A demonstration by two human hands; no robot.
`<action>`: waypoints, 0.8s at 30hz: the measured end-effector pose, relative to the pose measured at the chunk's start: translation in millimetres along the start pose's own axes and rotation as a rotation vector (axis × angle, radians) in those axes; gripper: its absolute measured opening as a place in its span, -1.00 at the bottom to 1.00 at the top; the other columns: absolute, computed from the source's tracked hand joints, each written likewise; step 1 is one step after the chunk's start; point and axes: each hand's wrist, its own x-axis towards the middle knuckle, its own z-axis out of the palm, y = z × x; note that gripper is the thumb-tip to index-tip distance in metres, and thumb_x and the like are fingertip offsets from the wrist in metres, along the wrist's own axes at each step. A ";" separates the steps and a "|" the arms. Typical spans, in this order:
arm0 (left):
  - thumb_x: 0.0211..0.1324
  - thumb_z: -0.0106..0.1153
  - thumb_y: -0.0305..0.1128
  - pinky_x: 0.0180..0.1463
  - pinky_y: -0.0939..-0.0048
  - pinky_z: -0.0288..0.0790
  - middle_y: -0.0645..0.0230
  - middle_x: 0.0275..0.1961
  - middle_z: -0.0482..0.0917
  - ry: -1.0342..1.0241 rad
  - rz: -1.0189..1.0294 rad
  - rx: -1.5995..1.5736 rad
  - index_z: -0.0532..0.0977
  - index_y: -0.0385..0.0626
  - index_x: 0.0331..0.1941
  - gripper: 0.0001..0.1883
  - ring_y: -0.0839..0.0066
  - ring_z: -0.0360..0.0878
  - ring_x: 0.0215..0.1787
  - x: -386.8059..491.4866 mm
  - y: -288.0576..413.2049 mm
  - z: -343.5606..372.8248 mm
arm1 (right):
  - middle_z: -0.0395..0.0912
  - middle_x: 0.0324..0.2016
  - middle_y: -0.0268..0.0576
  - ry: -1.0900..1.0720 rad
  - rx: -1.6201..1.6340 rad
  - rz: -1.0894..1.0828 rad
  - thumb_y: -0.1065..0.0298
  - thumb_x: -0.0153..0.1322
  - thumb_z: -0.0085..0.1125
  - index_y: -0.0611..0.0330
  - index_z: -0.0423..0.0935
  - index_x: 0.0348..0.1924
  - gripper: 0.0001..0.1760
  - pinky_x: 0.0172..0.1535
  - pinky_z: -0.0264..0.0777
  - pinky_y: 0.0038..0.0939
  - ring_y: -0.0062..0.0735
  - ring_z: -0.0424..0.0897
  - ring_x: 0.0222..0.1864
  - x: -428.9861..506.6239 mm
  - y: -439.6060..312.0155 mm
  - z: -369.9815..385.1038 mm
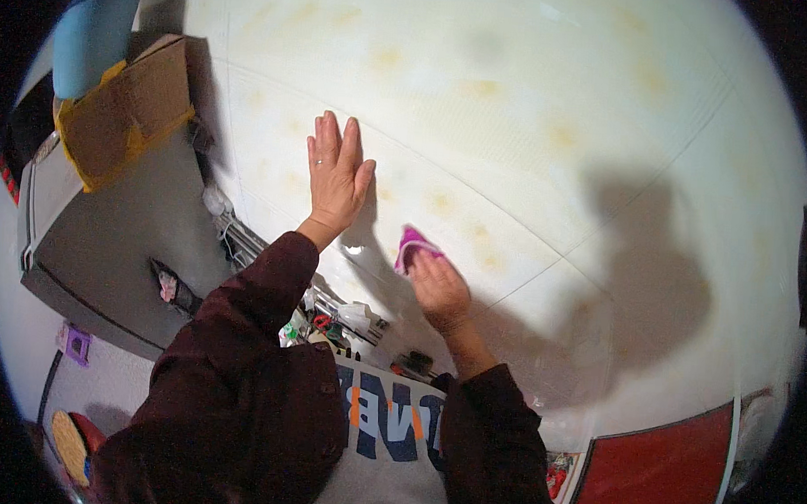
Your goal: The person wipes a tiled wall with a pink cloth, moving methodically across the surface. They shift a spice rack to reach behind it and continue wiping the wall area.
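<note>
My left hand (pixel 336 176) lies flat against, or very close to, a pale tiled wall (pixel 514 122). It holds nothing, its fingers are stretched out, and a ring shows on one of them. Lower and to the right, my right hand (pixel 440 290) holds a folded purple cloth (pixel 414 242) with a white edge to the wall surface. The hand covers part of the cloth. Yellowish stains are scattered over the tiles, and thin seams run between them. My shadow falls across the wall on the right.
At left stands a grey refrigerator (pixel 117 242) with a cardboard box (pixel 125 115) and a light blue container (pixel 94 41) above it. Rails with hanging utensils (pixel 348 317) run along the wall below my hands. A dark red panel (pixel 656 467) is at lower right.
</note>
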 end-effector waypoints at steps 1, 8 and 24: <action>0.35 0.04 -0.12 0.54 -0.18 -0.30 -0.04 0.59 -0.21 -0.001 0.013 -0.015 0.01 0.01 0.51 -0.26 -0.12 -0.29 0.61 -0.4 -1.1 -0.4 | 0.60 0.06 -0.06 0.003 0.064 0.010 0.37 0.42 0.07 0.26 0.62 -0.08 -0.73 0.28 0.37 -0.23 -0.24 0.54 0.19 -6.4 -8.4 9.4; 0.34 0.07 -0.17 0.56 -0.08 -0.19 -0.01 0.57 -0.10 -0.044 0.052 -0.014 0.01 -0.01 0.51 -0.25 -0.05 -0.15 0.60 -0.7 -8.1 -14.6 | 0.52 0.17 -0.08 -0.048 0.066 -0.006 0.36 0.41 0.06 0.26 0.58 0.00 -0.67 0.31 0.30 -0.18 -0.21 0.44 0.27 20.9 3.6 -10.8; 0.38 -0.01 -0.29 0.54 -0.16 -0.19 0.04 0.58 -0.11 -0.012 -0.125 -0.074 0.09 0.08 0.49 -0.36 -0.02 -0.20 0.61 -21.5 -24.1 -18.6 | 0.52 0.15 -0.04 -0.026 0.068 -0.108 0.43 0.35 0.09 0.35 0.55 0.04 -0.61 0.34 0.28 -0.16 -0.19 0.44 0.27 75.6 -7.2 13.3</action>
